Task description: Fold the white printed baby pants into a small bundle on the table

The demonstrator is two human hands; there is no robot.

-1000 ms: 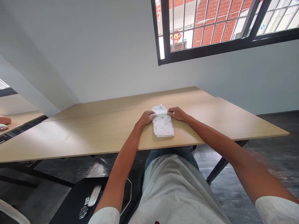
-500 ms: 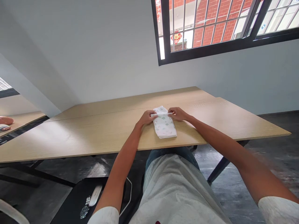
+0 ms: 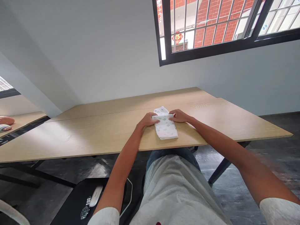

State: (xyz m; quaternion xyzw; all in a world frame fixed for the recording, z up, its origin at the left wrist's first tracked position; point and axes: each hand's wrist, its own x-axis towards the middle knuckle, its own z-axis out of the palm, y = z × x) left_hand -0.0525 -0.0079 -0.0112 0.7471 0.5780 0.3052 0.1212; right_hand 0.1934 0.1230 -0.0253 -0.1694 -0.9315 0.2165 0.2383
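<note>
A folded white diaper (image 3: 166, 129) with a small green and grey print lies on the wooden table close to its front edge. Its ruffled far end (image 3: 161, 110) points away from me. A turned-over flap runs across its upper part. My left hand (image 3: 149, 119) pinches the left end of that flap, thumb on top. At the right end, my right hand (image 3: 178, 115) grips the same flap between thumb and fingers. Fingertips behind and under the fold are hidden.
The light wooden table (image 3: 93, 134) reaches the wall below a barred window (image 3: 211, 28). A black chair seat (image 3: 70, 203) at lower left carries a wristwatch (image 3: 85, 209) and a white case (image 3: 96, 196). Part of another person's hand (image 3: 6, 120) shows at the far left.
The flap held by both hands has come slightly toward me and now lies as a wider band across the diaper. Both hands keep their grip, with only small shifts.
</note>
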